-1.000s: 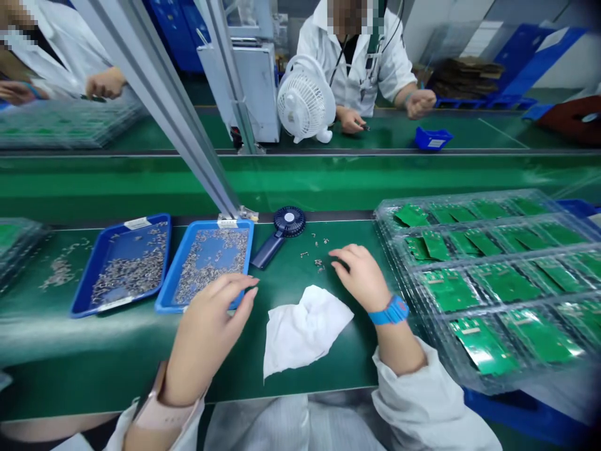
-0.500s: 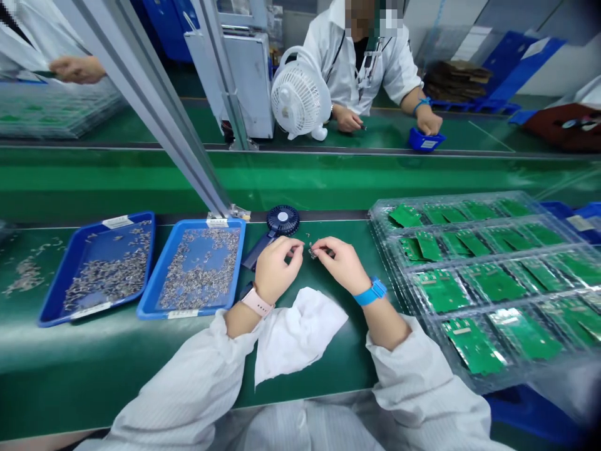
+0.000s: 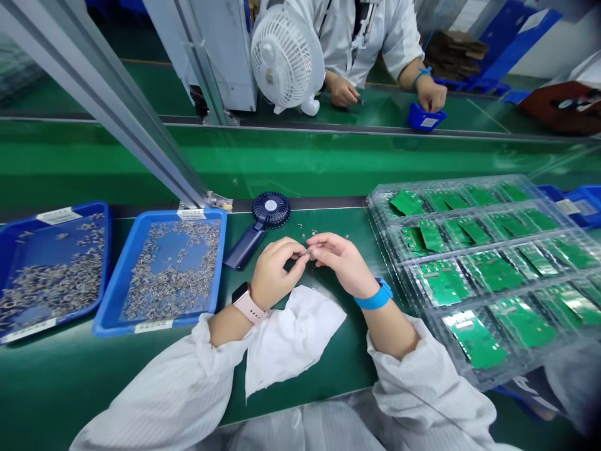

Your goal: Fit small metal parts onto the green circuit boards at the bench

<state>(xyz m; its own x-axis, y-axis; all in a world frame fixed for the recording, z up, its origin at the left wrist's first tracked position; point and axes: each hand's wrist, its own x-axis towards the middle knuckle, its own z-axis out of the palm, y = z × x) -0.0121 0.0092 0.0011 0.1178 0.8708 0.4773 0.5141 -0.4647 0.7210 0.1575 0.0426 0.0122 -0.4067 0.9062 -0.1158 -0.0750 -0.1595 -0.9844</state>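
My left hand (image 3: 277, 270) and my right hand (image 3: 346, 264) meet fingertip to fingertip above the green bench. Thumb and forefinger of each are closed in a pinch on small metal parts (image 3: 309, 254), whose exact shape is too small to make out. A few loose metal pieces (image 3: 313, 232) lie on the bench just beyond the fingers. Below my wrists is a crumpled white cloth (image 3: 295, 338). To the left, a blue tray (image 3: 220, 263) holds a great many similar small metal parts, and a second, darker blue tray (image 3: 107, 250) beside it holds more.
A dark blue handheld fan (image 3: 246, 244) lies beyond my left hand. Clear plastic trays (image 3: 399, 285) of green circuit boards (image 3: 444, 282) stand at the right. A metal post (image 3: 141, 131) slants up at left. Across the bench sits a co-worker near a white fan (image 3: 286, 59).
My hands have come together, the left moving right so its fingertips meet the right's at the metal parts. The view has shifted, and loose pieces now show beyond the fingers.
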